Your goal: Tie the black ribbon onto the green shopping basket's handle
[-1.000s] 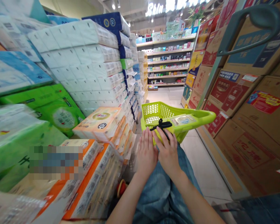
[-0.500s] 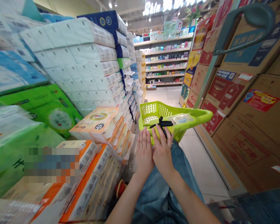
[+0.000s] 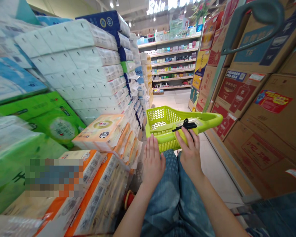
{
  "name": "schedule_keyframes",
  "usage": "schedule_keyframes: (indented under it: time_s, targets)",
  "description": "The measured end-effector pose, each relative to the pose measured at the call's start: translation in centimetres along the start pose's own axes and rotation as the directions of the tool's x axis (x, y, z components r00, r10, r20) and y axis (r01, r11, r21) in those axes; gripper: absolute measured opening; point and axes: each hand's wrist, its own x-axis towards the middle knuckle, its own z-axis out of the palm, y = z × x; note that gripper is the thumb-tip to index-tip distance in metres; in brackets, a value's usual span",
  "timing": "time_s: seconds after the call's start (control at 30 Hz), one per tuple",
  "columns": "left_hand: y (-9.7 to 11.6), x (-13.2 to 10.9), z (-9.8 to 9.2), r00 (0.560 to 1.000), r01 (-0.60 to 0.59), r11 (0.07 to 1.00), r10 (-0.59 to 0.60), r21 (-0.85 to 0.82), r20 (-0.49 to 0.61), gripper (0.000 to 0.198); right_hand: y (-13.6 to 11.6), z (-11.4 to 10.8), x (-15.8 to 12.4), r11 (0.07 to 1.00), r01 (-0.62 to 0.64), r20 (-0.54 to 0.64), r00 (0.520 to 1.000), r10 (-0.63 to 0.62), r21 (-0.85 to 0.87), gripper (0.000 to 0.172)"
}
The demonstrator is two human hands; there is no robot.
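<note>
A lime-green plastic shopping basket [image 3: 162,117] stands low in the aisle in front of my knees, which are in blue denim. My left hand [image 3: 151,159] lies flat with its fingers stretched out, the fingertips at the basket's near wall, holding nothing. My right hand [image 3: 190,149] is closed around the basket's green handle [image 3: 207,119] on its right side. A black strap piece [image 3: 186,125] sits just above my fingers.
Stacks of tissue and paper packs [image 3: 88,75] wall the left side, with orange packs [image 3: 101,184] low by my left leg. Cardboard boxes [image 3: 259,98] rise on the right with a grey cart handle [image 3: 254,24] above. A tiled floor [image 3: 177,98] leads to far shelves [image 3: 172,62].
My right hand has slid to the right along the basket, carrying the black strap piece with it. The two hands, which were touching, are now apart.
</note>
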Motion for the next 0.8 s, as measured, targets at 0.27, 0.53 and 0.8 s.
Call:
schedule_keyframes:
  time_s: [0.27, 0.53, 0.8]
  targets:
    - [0.0, 0.0, 0.1, 1.000, 0.000, 1.000, 0.000, 0.000, -0.014, 0.076, -4.7, 2.0, -0.3, 0.997, -0.064, 0.004, 0.998, 0.064, 0.037, 0.060]
    - [-0.6, -0.2, 0.1, 0.999, -0.035, 0.998, 0.035, 0.061, 0.012, 0.071, -5.7, 2.4, -1.0, 0.996, 0.068, 0.079, 0.994, -0.072, 0.051, 0.059]
    - [-0.1, 0.0, -0.1, 1.000, 0.007, 1.000, -0.007, 0.012, 0.021, 0.078, -0.6, 0.3, -0.3, 1.000, -0.013, 0.014, 1.000, 0.013, 0.011, 0.069]
